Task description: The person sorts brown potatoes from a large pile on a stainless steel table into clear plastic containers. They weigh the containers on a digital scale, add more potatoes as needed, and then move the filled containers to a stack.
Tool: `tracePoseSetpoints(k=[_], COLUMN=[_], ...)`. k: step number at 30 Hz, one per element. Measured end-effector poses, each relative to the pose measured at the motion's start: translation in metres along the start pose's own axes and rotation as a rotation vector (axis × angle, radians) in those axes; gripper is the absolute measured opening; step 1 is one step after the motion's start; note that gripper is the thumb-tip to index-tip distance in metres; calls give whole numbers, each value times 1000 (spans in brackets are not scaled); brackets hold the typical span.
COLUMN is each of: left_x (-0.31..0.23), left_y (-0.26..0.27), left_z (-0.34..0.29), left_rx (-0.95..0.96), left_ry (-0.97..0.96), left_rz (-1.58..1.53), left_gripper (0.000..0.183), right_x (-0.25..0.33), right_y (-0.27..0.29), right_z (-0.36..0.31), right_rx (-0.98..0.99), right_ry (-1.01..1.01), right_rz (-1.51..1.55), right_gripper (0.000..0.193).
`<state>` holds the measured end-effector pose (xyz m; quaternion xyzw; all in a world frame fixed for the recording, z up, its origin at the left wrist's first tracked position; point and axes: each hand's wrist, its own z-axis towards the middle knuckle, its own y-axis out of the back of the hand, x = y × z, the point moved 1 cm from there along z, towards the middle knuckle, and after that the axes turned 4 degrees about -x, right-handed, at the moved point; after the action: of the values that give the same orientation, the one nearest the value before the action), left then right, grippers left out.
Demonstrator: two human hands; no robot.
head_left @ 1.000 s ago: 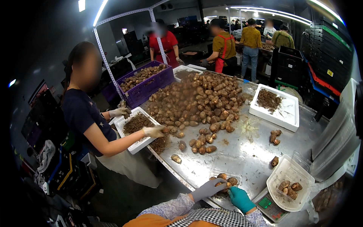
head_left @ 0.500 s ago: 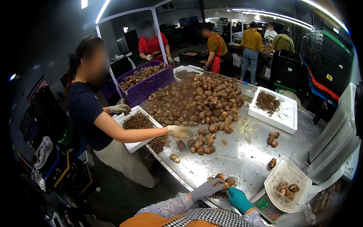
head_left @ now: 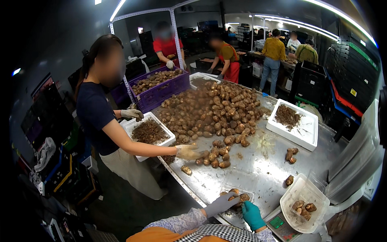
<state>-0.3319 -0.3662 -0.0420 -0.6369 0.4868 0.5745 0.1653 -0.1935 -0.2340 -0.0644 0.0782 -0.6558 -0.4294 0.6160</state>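
Note:
My left hand, in a grey glove, reaches over a clear plastic tray at the table's near edge. Its fingers are curled on a small brown taro root among several in that tray. At the tray's right side is my right hand in a teal glove, its fingers bent and pressed together against the roots. What lies between those fingertips is hidden. Right of it stands a scale carrying a white scoop-like container, inside which a clear tray holds several taro roots.
A big heap of taro roots covers the metal table. White foam trays hold brown scraps. A co-worker's gloved hand reaches in from the left. A purple crate stands behind; stacked clear trays rise at right.
The view has shifted slightly. The left co-worker's outstretched hand has moved nearer along the table, beside the loose roots. My own hands stay at the tray with little visible change.

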Motion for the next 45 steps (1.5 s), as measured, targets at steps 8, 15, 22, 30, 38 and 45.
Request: tracePoseSetpoints(k=[8,15,22,30,38,45], left_x=[-1,5,3,-2,2,-2], left_y=[1,-3,0,-1,1,3], left_z=[-3,-6,-12,-13,-18,-18], left_rx=[56,-60,-34,-19,-2,84], left_ry=[151,-27,2,83,-108,-41], left_rz=[-131,-149,-161,-152,-85,17], left_gripper=[53,46,43,45,43,32], right_x=[9,5,18,12,6,9], right_y=[5,2,7,3,3,4], right_z=[-1,-2,-1,-4,-2,-1], right_rx=[20,47,89,74,155,144], right_ry=[-93,-112,-131,-135,-97,-85], right_rz=[91,125,106,71,6,-41], right_gripper=[25,26,30,28,26,25])
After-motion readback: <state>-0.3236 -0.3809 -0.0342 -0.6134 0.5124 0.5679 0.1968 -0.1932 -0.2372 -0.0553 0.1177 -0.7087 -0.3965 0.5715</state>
